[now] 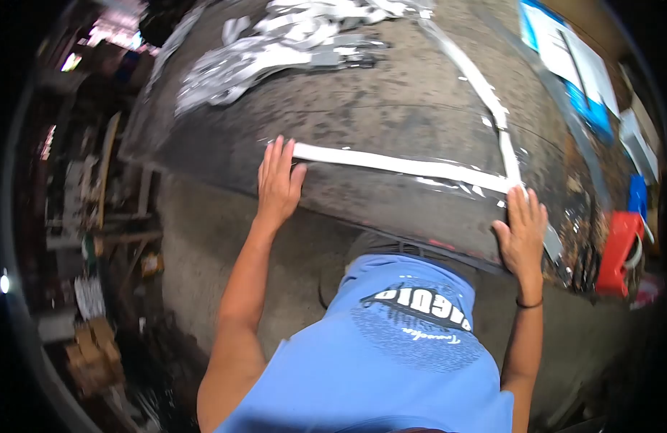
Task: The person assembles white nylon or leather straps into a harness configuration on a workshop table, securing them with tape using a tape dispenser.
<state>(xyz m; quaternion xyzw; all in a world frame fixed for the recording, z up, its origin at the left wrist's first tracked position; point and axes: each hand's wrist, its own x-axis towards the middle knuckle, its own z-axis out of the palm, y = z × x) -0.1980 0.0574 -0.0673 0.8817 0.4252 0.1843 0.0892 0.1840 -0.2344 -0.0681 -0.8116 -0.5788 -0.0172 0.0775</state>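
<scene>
A long white strap (402, 163) runs across the near part of the dark worktable (420, 94). My left hand (279, 180) lies flat at the strap's left end, fingers stretched out. At its right end my right hand (522, 224) rests with fingers extended, fingertips on the strap where it bends. From there the strap's other length (478, 85) runs away toward the back of the table. Clear plastic film shows along the strap's edges.
A heap of white and grey straps (283, 50) lies at the back left of the table. On the right are a red tape dispenser (616, 252), a blue-and-white packet (572, 65) and plastic scraps. Stacked cardboard boxes (94, 353) stand on the floor at left.
</scene>
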